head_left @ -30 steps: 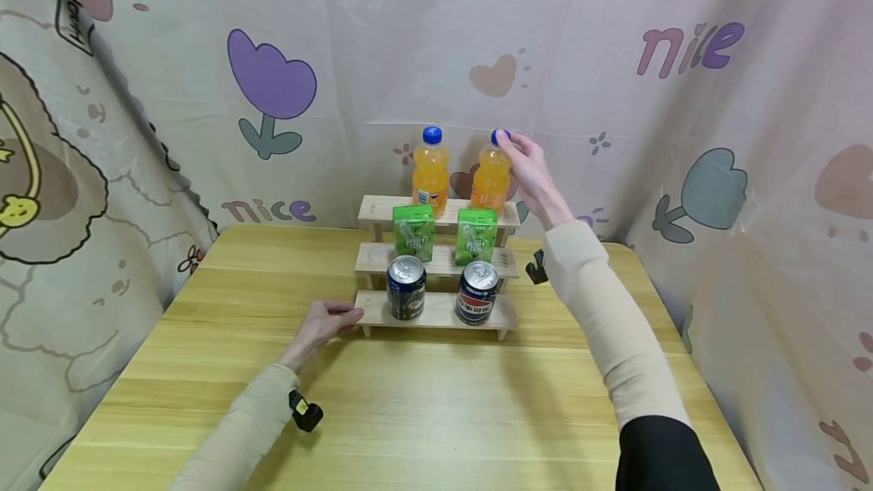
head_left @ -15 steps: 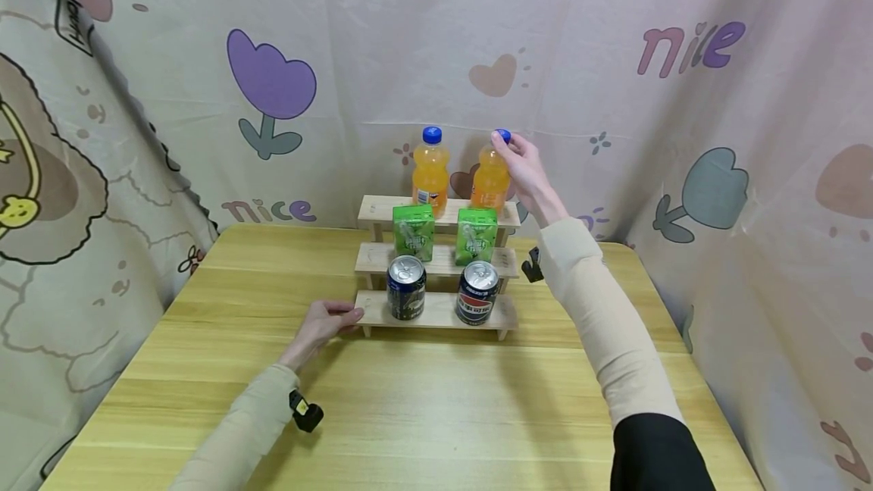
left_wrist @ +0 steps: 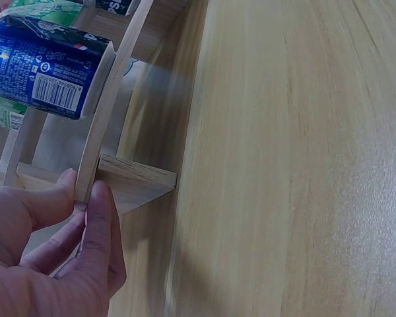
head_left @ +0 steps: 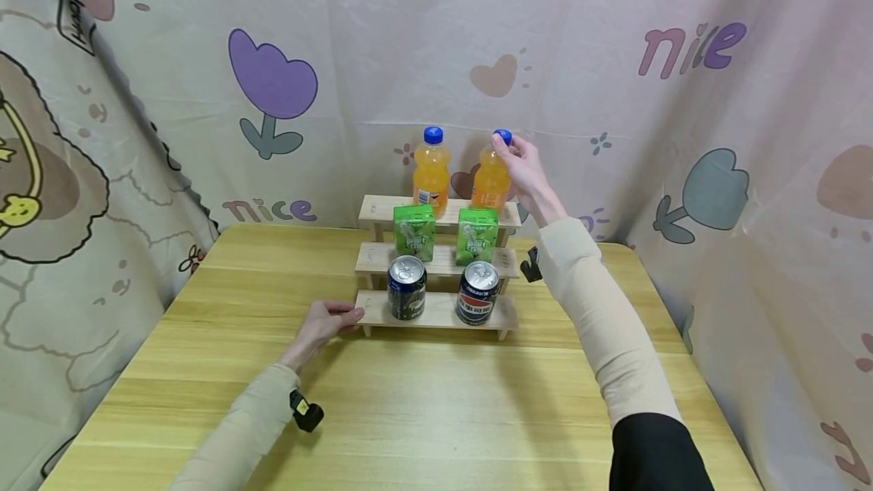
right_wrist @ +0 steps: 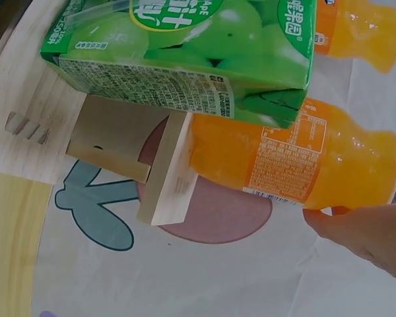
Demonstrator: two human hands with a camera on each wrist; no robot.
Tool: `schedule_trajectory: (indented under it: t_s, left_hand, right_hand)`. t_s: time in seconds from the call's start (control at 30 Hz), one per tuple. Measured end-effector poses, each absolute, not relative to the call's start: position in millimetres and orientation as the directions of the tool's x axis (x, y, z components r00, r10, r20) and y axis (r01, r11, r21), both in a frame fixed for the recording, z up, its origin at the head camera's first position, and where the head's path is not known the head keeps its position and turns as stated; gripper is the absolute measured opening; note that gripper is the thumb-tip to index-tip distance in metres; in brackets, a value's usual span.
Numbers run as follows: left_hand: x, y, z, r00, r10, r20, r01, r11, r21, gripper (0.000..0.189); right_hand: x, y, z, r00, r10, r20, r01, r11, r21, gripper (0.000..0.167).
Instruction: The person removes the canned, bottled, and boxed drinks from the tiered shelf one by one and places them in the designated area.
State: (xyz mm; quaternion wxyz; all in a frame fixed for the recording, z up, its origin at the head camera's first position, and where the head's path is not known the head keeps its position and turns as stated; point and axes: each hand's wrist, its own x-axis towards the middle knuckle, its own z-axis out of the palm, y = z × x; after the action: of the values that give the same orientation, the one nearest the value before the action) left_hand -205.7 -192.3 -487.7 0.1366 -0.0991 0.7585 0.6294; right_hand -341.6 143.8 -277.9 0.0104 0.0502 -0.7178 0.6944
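Note:
A three-tier wooden display shelf [head_left: 439,317] stands on the table. My left hand [head_left: 319,330] pinches the left end of its lowest board between thumb and fingers, plain in the left wrist view, where the board's edge [left_wrist: 109,122] shows. On the top tier, my right hand [head_left: 527,165] holds the right-hand orange soda bottle [head_left: 489,186] by its neck, just below the blue cap. This bottle stands upright; in the right wrist view its label [right_wrist: 287,155] shows while most of the hand is out of frame. A second orange soda bottle [head_left: 431,176] stands to its left.
Two green juice cartons [head_left: 413,235] sit side by side on the middle tier. Below them, two dark blue cola cans [head_left: 406,294] stand on the lowest tier. A printed curtain [head_left: 382,44] hangs close behind the wooden table [head_left: 436,408] and along both sides.
My right hand has shifted slightly left and lower at the bottle's top, uncovering more of the blue cap. The left hand, shelf and drinks stay where they were.

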Motion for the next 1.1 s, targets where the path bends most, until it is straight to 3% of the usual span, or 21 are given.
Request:
schedule_trajectory:
  t_s: [0.43, 0.67, 0.77, 1.1]
  left_hand:
    - [-205.7, -192.6, -488.3, -0.940, 0.023, -0.339, -0.328, 0.202, 0.923, 0.047]
    - [-206.8, -192.9, -488.2, -0.941, 0.030, -0.337, -0.326, 0.193, 0.926, 0.047]
    - [-207.1, -193.2, -488.6, -0.941, 0.031, -0.337, -0.326, 0.186, 0.927, 0.047]
    - [-206.2, -193.2, -486.8, -0.946, 0.037, -0.321, -0.309, 0.187, 0.932, 0.048]
  right_hand:
    - [-342.9, 143.4, -277.1, -0.994, -0.021, 0.104, -0.105, 0.055, -0.993, 0.020]
    - [-342.2, 145.8, -275.6, -0.995, -0.009, 0.103, -0.104, 0.062, -0.993, 0.043]
    - [-341.1, 147.4, -273.6, -0.995, -0.001, 0.103, -0.103, 0.048, -0.994, 0.045]
    - [-337.4, 164.4, -268.5, -0.992, 0.007, 0.129, -0.129, -0.026, -0.991, 0.034]
